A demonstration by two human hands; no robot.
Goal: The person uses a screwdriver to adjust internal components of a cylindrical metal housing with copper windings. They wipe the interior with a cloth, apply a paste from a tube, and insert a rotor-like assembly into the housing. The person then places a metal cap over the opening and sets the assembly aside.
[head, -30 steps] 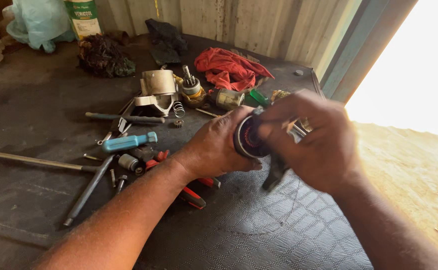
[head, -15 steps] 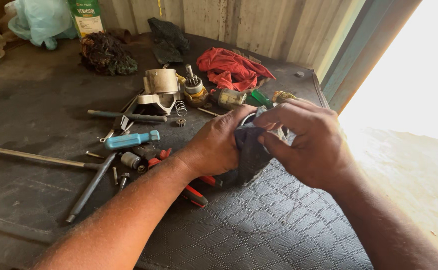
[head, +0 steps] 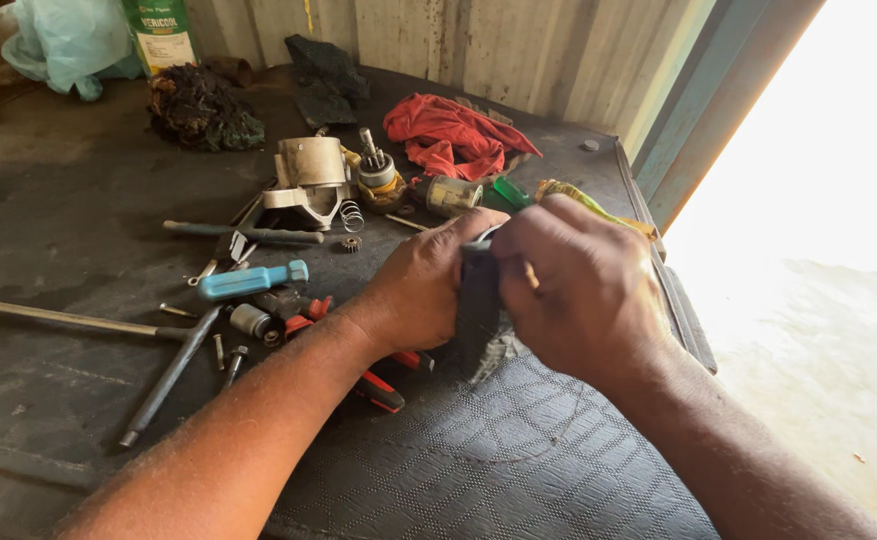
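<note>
There is one view only, from the head. It looks down and forward, close over both hands (head: 518, 290), onto the dark counter (head: 58, 230), toward the metal wall (head: 518, 50).

Dark cloth (head: 480, 305) mostly covered by left hand (head: 423, 290) and right hand (head: 583, 290); whatever it wraps is hidden. Pliers (head: 383, 388) (red handles only) run under the left forearm. Long rod (head: 58, 317) cut off at left edge. Green can (head: 161, 35) and pale bag (head: 58, 45) cropped at top.
</note>
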